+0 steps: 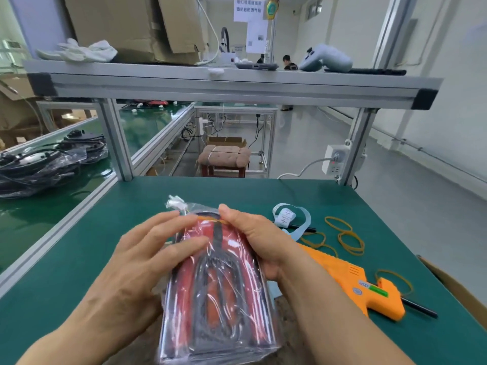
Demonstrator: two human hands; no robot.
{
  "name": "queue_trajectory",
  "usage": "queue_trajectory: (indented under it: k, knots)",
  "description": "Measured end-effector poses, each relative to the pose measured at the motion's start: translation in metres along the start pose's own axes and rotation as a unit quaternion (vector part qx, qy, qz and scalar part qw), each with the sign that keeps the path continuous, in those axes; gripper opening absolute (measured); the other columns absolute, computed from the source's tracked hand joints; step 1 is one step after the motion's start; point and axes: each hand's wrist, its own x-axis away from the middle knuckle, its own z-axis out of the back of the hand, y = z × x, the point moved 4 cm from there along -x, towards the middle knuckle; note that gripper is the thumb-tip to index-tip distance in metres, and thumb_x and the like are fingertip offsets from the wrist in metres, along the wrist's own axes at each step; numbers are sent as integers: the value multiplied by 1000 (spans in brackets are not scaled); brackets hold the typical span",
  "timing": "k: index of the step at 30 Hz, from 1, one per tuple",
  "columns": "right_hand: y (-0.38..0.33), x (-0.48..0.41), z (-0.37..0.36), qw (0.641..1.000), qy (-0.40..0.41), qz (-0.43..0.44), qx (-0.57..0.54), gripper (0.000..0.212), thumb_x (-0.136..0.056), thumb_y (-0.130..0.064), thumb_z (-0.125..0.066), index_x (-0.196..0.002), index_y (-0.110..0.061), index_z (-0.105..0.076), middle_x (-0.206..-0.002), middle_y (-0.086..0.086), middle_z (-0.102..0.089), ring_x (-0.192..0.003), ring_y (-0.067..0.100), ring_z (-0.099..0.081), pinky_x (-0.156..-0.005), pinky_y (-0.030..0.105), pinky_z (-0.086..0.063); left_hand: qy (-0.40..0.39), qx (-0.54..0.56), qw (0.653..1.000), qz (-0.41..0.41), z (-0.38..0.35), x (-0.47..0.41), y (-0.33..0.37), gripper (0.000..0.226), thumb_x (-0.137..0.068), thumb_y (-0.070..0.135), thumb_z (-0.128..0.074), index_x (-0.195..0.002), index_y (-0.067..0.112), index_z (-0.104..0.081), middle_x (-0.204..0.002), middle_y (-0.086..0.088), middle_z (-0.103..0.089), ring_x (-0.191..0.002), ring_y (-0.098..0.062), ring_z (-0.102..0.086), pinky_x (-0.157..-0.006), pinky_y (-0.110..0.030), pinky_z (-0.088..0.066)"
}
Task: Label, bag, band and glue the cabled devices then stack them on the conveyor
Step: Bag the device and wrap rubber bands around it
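A red device with black cables (pixel 218 293) sits inside a clear plastic bag, held upright over the green table's near edge. A yellow rubber band (pixel 210 219) stretches across the bag's top end. My right hand (pixel 261 241) grips the bag's right side, its thumb on the band. My left hand (pixel 155 248) lies on the bag's left face with fingers straight, fingertips at the band. Several bagged devices (pixel 50 159) are piled on the green conveyor (pixel 34 212) at the left.
An orange glue gun (pixel 366 285) lies right of my hands, with several loose rubber bands (pixel 347 238) and a label roll (pixel 290 217) beyond it. An aluminium frame shelf (pixel 232 83) spans overhead. A cardboard box edge (pixel 461 288) is at the far right.
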Motion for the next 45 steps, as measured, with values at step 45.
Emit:
queue_trajectory:
  k: [45]
  knots:
    - [19, 26, -22, 983, 137, 94, 72, 18, -88, -8, -67, -73, -16, -61, -49, -9, -53, -43, 3, -45, -45, 15, -38, 43, 625, 659, 416, -41, -13, -7, 11, -73, 23, -67, -68, 14, -65, -70, -8, -60, -67, -16, -58, -66, -26, -53]
